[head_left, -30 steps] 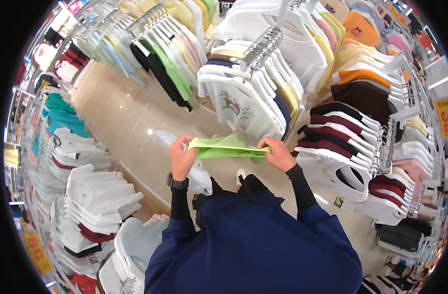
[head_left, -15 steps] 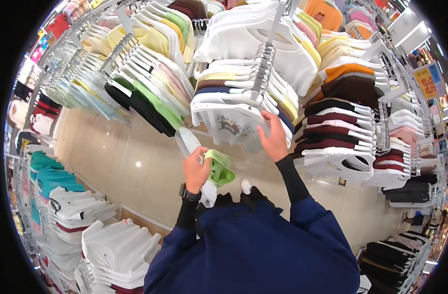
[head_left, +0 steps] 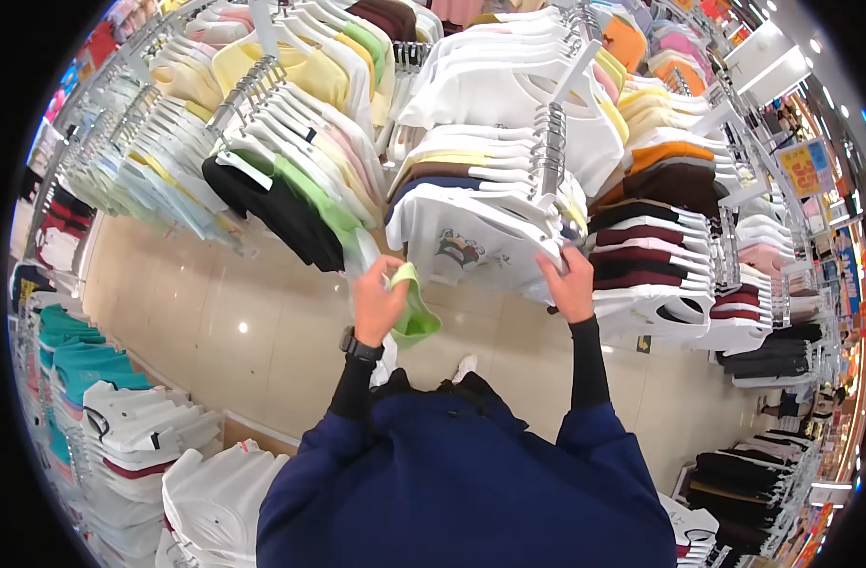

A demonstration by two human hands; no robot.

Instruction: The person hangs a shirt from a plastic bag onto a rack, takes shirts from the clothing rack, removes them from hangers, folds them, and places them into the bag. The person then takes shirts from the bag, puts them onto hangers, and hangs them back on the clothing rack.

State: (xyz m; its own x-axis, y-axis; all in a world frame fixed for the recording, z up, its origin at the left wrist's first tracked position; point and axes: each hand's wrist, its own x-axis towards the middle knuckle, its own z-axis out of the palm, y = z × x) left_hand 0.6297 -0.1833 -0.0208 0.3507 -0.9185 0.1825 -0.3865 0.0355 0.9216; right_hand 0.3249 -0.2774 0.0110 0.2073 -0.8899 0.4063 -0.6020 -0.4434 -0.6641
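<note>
The wearer's navy top fills the lower centre of the frame. Just beyond, near the middle, the left hand, above a black wristwatch, clutches a bunched lime-green garment. Right of centre, the right hand pinches the edge of a hanging white printed T-shirt. Farther off, a yellow top hangs at upper left.

A far silver metal rail carries white, yellow and navy shirts; the glossy beige floor, a white shoe.
</note>
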